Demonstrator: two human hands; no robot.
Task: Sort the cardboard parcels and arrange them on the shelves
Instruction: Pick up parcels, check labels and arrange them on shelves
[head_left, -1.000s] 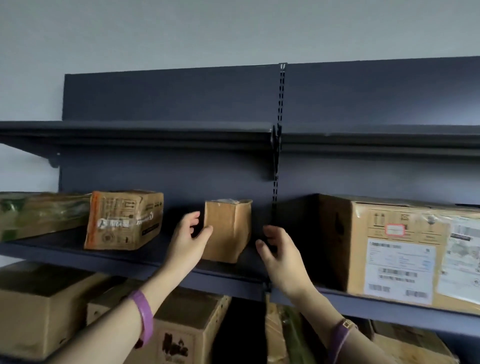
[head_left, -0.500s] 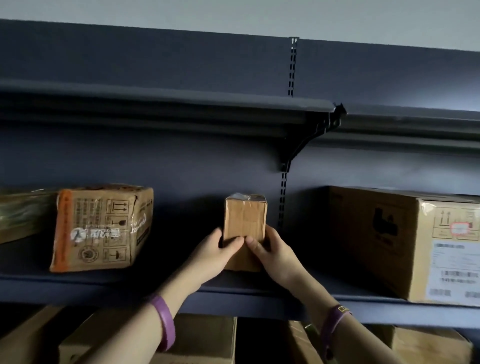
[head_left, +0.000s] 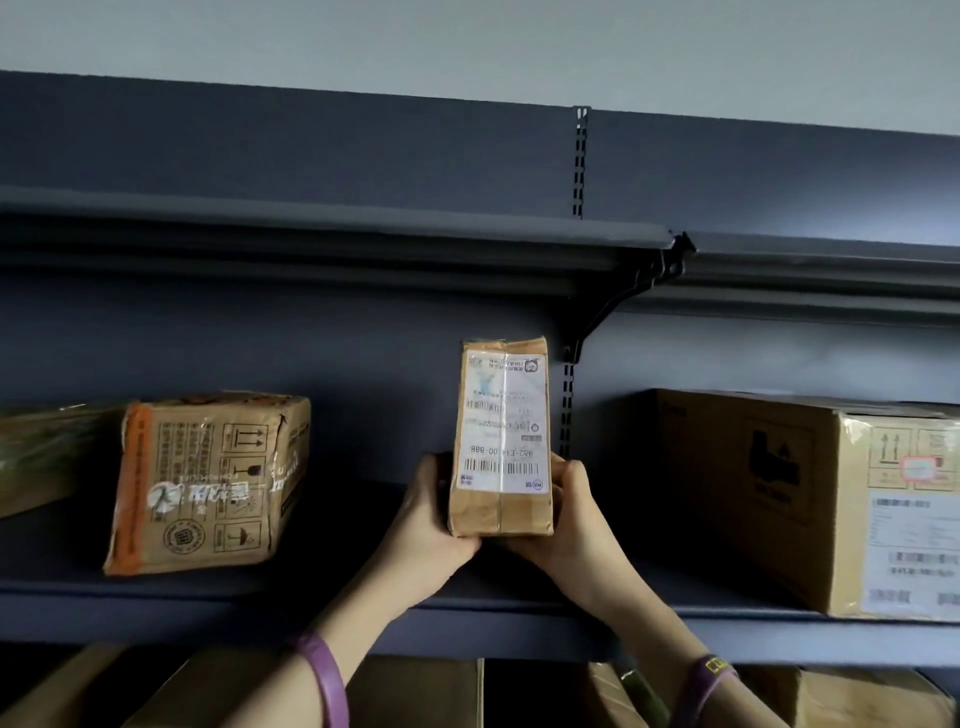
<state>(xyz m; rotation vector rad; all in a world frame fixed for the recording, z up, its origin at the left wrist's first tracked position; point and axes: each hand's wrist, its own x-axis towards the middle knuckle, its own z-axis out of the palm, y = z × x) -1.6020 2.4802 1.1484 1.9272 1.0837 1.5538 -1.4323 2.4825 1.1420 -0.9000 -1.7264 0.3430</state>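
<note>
The small parcel stood upright, held above the middle shelf, between the printed box and the large carton. The left hand and right hand were closed around its lower end. To place it well, it seemed best to keep both grips low and the white label facing outward. Its brown cardboard looked creased and taped.

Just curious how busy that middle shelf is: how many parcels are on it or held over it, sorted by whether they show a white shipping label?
With a white shipping label: 2, the small brown cardboard parcel held in both hands and the large brown cardboard box at right.
No white label showing: 2, the printed brown box with an orange edge and the tape-wrapped parcel at far left.
Total: 4
</note>
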